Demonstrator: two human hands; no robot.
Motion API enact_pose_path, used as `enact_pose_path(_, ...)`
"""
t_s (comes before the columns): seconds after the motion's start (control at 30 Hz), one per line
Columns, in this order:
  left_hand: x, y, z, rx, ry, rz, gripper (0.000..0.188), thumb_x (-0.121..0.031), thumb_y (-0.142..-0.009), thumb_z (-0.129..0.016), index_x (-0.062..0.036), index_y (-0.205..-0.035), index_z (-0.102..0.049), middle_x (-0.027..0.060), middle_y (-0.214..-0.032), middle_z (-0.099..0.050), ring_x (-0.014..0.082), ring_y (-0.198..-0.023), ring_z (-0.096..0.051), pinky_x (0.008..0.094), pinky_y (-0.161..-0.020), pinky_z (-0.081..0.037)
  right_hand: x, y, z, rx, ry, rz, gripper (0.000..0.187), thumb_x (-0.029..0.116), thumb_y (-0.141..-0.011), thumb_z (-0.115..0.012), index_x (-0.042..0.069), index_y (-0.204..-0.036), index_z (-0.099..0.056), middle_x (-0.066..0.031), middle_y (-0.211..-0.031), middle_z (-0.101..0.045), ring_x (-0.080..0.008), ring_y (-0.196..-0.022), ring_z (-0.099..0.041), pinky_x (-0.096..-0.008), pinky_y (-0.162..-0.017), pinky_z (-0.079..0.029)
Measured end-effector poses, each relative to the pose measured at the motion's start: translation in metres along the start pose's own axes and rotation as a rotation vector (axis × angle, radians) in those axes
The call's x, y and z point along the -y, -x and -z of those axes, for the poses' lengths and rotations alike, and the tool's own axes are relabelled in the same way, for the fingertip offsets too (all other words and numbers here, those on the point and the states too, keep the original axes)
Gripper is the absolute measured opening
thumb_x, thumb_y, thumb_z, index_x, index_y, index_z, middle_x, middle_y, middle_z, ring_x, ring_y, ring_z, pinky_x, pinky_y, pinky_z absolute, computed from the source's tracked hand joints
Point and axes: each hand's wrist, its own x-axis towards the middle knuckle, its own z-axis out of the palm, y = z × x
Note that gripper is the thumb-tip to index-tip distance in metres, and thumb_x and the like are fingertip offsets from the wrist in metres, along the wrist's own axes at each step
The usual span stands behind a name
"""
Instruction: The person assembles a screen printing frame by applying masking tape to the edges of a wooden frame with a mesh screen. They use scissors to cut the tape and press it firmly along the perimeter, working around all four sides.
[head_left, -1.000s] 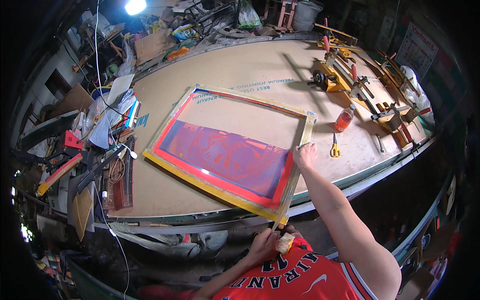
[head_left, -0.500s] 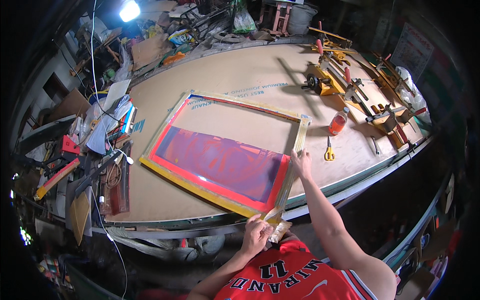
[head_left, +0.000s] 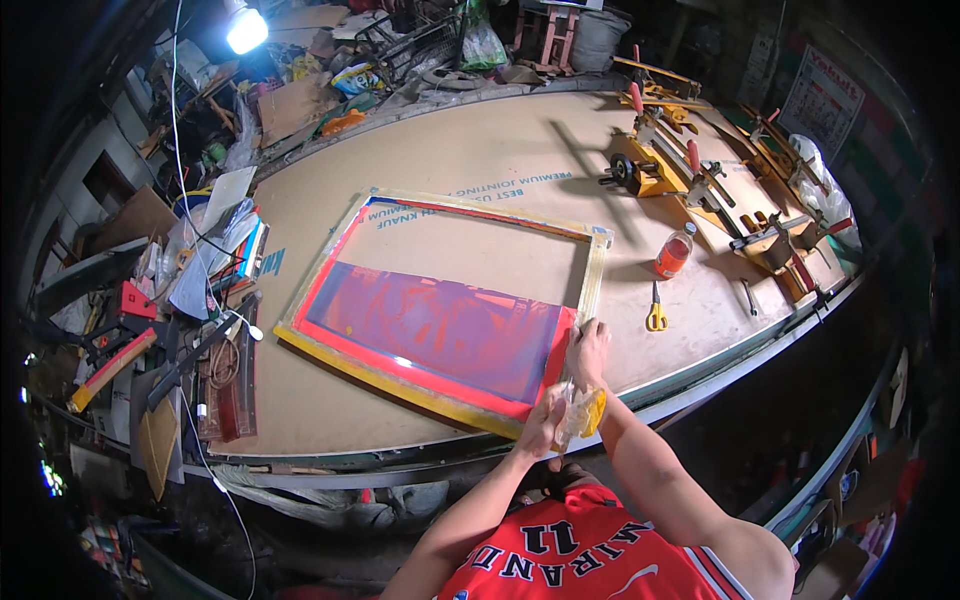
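A screen printing frame lies tilted on the table, its rails covered in tape. Red borders edge the mesh inside, and a purple stencil area fills its nearer half. At the frame's near right corner, my left hand is closed on a crumpled wad of translucent and yellow tape. Just beyond it, my right hand has its fingers curled over the right rail, gripping the frame; its fingertips are partly hidden. The two hands are close together, with the wad between my left fingers and right forearm.
Right of the frame are yellow-handled scissors and a bottle of red liquid. Yellow clamp fixtures cover the far right of the table. Piled clutter crowds the left edge. A white cable hangs from a lit bulb.
My left hand has moved up and right with the tape wad, which has come away from the near corner. My right hand has slid nearer along the right rail and curled its fingers.
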Motion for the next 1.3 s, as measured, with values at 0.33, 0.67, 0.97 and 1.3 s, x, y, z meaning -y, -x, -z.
enact_pose_path(0.33,-0.006,-0.068,-0.004,-0.093,-0.142,0.113,0.028,-0.025,-0.107,-0.048,-0.003,-0.119,-0.062,-0.0002,-0.103,-0.063,0.0076,-0.093,-0.055,0.0247,-0.083,-0.045,0.019,-0.047,-0.014,0.008,0.086,-0.034,0.052,0.034,-0.085,-0.071,-0.007,-0.112,-0.052,-0.028,-0.11,-0.054,-0.0436,-0.105,-0.052,-0.0513,-0.089,-0.045)
enact_pose_path(0.67,0.014,-0.069,0.004,-0.052,0.078,0.286,0.058,-0.064,-0.097,-0.047,-0.0084,-0.099,-0.064,-0.0076,-0.076,-0.054,0.004,-0.065,-0.047,0.0232,-0.056,-0.035,0.011,-0.055,-0.019,-0.007,0.146,-0.062,0.055,0.041,-0.084,-0.069,-0.004,-0.112,-0.053,-0.0253,-0.11,-0.055,-0.0426,-0.105,-0.054,-0.0506,-0.089,-0.047)
enact_pose_path(0.97,-0.035,-0.054,-0.008,-0.015,-0.731,0.283,0.084,-0.078,-0.086,-0.049,0.0041,-0.105,-0.053,0.0168,-0.073,-0.062,0.0347,-0.072,-0.064,0.0443,-0.072,-0.05,0.015,-0.053,-0.013,0.035,0.08,-0.075,0.051,0.039,-0.085,-0.068,-0.004,-0.108,-0.054,-0.0247,-0.111,-0.054,-0.0413,-0.106,-0.053,-0.0489,-0.092,-0.045)
enact_pose_path(1.3,-0.054,-0.056,-0.025,0.023,-1.221,0.37,0.035,-0.01,-0.081,-0.067,0.0118,-0.106,-0.054,0.0336,-0.097,-0.067,0.0496,-0.094,-0.066,0.0512,-0.082,-0.055,0.017,-0.051,-0.011,0.032,0.069,-0.096,0.052,0.041,-0.086,-0.068,-0.004,-0.107,-0.054,-0.0253,-0.111,-0.053,-0.0416,-0.107,-0.051,-0.0496,-0.094,-0.044)
